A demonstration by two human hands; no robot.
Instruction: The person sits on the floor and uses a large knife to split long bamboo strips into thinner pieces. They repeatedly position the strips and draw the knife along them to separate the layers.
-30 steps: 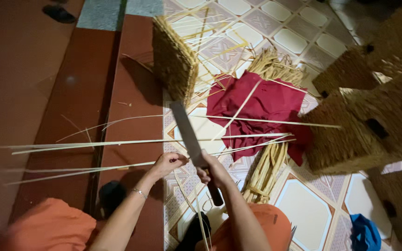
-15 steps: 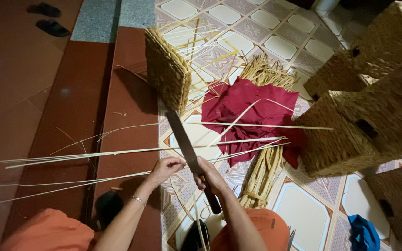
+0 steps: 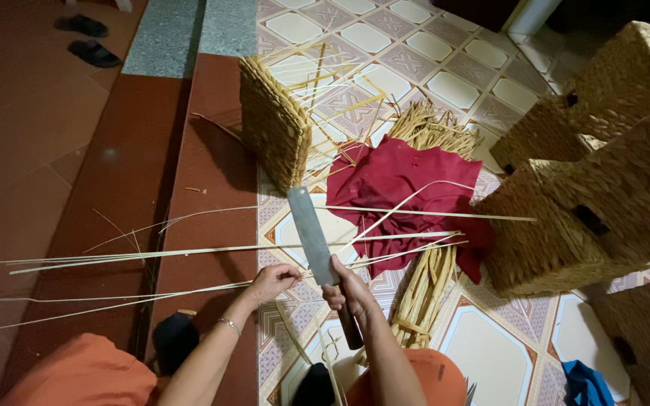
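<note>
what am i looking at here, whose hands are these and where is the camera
The camera sits on a person's head and looks down, so these are that person's own bare hands above their orange-clad knees. The right hand grips the handle of a long flat knife, blade pointing away. The left hand pinches thin pale bamboo strips that stretch across the floor. On the patterned tile floor lie a red cloth, a bundle of straw-coloured reeds, a half-woven panel and finished woven baskets.

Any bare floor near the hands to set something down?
Free: dark red step left of the upright woven panel, above the long thin cane strips. Also white tile right of the tied reed bundle. Crowded: red cloth, stacked woven baskets.
</note>
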